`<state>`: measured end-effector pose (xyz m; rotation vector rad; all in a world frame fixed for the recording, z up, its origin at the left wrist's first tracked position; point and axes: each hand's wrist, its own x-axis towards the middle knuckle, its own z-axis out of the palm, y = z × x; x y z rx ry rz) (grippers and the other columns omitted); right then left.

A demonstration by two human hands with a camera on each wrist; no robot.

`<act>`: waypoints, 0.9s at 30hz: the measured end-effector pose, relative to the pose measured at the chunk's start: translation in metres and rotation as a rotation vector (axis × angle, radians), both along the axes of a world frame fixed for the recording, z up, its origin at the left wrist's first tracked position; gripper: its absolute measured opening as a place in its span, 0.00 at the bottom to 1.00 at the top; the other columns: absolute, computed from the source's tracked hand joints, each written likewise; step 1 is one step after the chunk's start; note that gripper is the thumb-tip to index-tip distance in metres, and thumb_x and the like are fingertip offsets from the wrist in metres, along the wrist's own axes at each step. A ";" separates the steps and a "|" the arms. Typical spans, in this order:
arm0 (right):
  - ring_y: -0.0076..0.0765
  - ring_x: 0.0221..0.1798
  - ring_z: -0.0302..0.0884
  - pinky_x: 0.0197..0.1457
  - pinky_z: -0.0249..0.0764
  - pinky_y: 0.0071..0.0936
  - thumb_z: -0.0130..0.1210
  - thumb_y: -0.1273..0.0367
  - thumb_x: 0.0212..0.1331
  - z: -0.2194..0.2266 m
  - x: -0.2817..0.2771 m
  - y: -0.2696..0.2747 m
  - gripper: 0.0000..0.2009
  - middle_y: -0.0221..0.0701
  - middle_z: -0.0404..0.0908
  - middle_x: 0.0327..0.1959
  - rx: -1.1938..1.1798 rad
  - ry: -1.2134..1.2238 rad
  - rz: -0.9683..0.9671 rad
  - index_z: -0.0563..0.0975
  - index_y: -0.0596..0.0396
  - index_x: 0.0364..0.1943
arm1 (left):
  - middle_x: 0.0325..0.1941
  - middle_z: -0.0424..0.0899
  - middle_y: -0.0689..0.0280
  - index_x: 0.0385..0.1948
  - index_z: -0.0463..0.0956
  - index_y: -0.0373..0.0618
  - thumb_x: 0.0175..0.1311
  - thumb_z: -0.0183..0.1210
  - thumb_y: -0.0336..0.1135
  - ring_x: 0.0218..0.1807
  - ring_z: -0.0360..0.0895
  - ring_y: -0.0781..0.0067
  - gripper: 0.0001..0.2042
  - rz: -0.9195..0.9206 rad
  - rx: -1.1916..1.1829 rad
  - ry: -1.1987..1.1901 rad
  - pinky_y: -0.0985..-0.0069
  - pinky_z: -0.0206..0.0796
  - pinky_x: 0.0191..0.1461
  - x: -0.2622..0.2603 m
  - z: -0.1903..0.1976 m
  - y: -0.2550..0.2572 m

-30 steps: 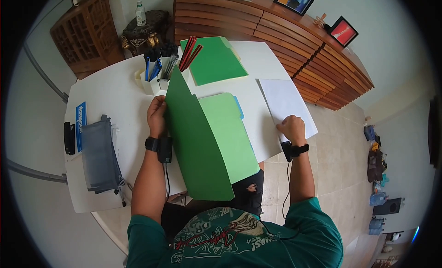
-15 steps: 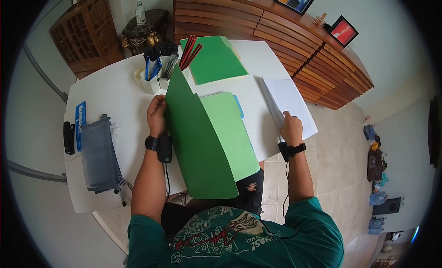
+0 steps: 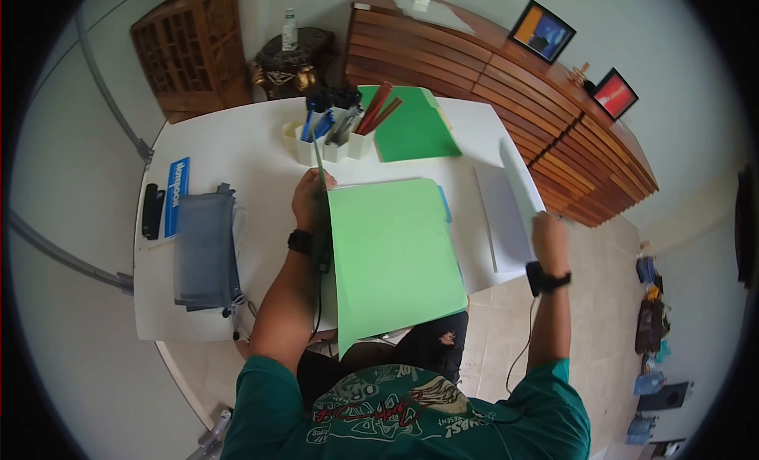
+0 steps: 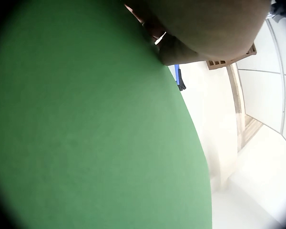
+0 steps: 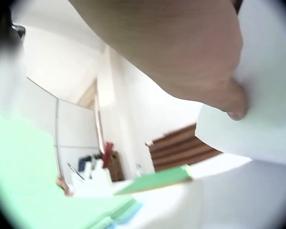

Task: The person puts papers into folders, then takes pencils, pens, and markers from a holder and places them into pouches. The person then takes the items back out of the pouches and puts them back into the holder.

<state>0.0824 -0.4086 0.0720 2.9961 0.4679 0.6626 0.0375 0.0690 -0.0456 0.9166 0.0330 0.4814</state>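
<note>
1. The left hand (image 3: 309, 200) pinched the upright flap (image 4: 95, 124) of the open folder (image 3: 395, 258), in front of the person; the flap had swung nearly edge-on to the head view.
2. Right of it lay paper (image 3: 501, 223).
3. The right hand (image 3: 551, 242) had just raised a sheet (image 3: 518, 175), apparently separating it.
4. Only the right wrist view showed the thumb (image 5: 237, 100) pressed against the sheet, pinching it; its other fingers were hidden.

From my head, one camera looks down at the white table (image 3: 267, 187). My left wrist one sits very close to the green folder (image 4: 100, 133). My right wrist one looks across at the pen cups (image 5: 98, 183), which my head view sees too.
</note>
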 end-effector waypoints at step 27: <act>0.27 0.28 0.76 0.34 0.73 0.31 0.65 0.67 0.60 -0.052 -0.102 0.136 0.29 0.42 0.80 0.25 0.846 0.760 0.118 0.71 0.67 0.64 | 0.43 0.80 0.64 0.46 0.76 0.40 0.69 0.57 0.34 0.47 0.77 0.73 0.10 0.035 -0.069 0.077 0.77 0.64 0.61 0.003 0.001 -0.006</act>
